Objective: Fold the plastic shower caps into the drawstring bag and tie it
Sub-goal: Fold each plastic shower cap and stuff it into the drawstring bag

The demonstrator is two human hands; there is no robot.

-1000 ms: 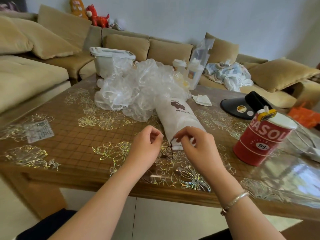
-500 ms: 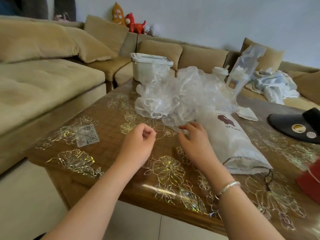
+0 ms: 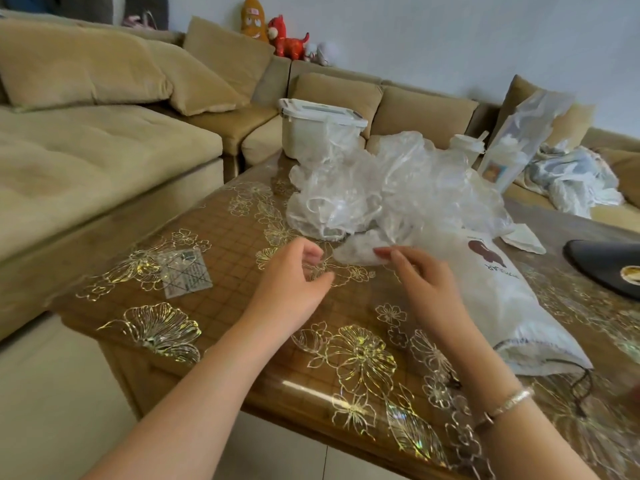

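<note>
A pile of crumpled clear plastic shower caps [image 3: 381, 188] lies at the middle of the table. A white drawstring bag [image 3: 502, 296] with a brown logo lies to its right. The bag's gathered mouth points at the near edge, and its dark cord [image 3: 581, 382] trails on the table. My right hand [image 3: 422, 282] reaches forward, and its fingertips touch the near edge of a crumpled cap [image 3: 360, 251]. To the left of it, my left hand [image 3: 294, 275] hovers over the table with loosely curled fingers and holds nothing.
A white lidded plastic tub [image 3: 318, 129] stands behind the pile. An upright clear packaging bag [image 3: 519, 140] and a folded white paper [image 3: 523, 239] are at the back right. A black cap [image 3: 606, 265] sits at the right edge, a small clear packet [image 3: 187, 271] on the left.
Both hands let go of the bag's cord and moved forward and left to the cap pile. My right hand now touches a cap. The view swung left.
</note>
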